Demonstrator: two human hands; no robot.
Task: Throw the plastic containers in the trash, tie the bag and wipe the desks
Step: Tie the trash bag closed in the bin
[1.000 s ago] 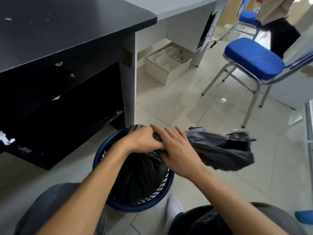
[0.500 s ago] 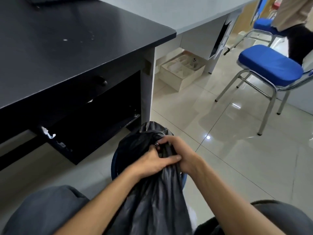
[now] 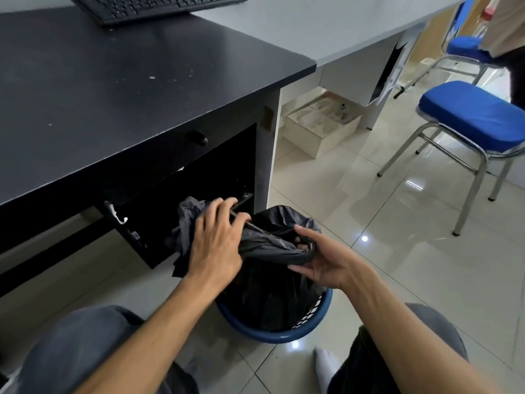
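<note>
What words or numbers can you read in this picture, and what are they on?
No word, number or label can be read anywhere.
The keys of the keyboard have marks, but they are too small and blurred to read.
The trash bag, the blue bin and the white box on the floor show no print.

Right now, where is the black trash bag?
In the head view, low centre, the black trash bag sits in the blue bin by the black desk, its twisted top held between the left hand and the right hand.
</note>
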